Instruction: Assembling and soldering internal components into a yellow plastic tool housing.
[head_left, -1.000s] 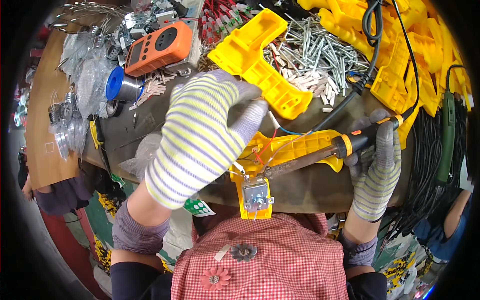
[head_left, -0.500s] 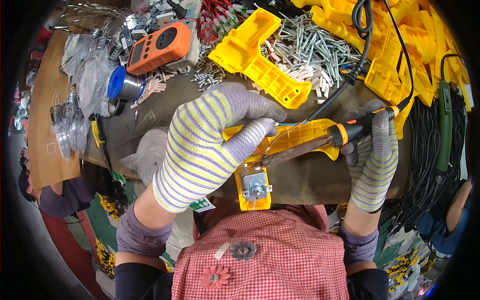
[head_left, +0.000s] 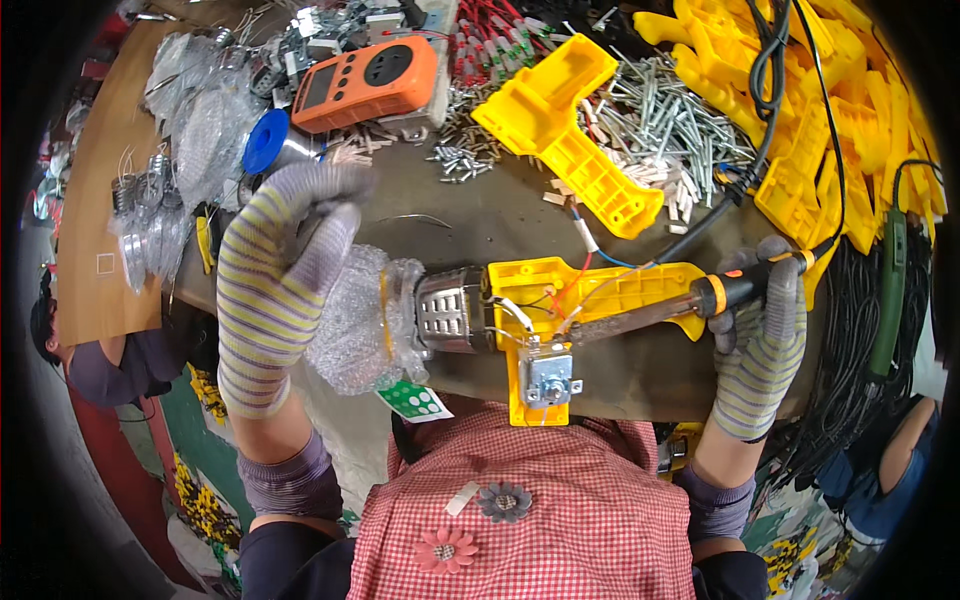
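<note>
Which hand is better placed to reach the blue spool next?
Likely the left hand, close to the blue spool; the right hand is farther away, holding the soldering iron.

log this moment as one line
left striped-gloved hand: near blue-flanged wire spool; right striped-gloved hand: holding black-handled soldering iron; tip: beside silver metal box

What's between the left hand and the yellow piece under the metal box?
In the head view, bubble wrap and a silver metal barrel lie between them.
</note>
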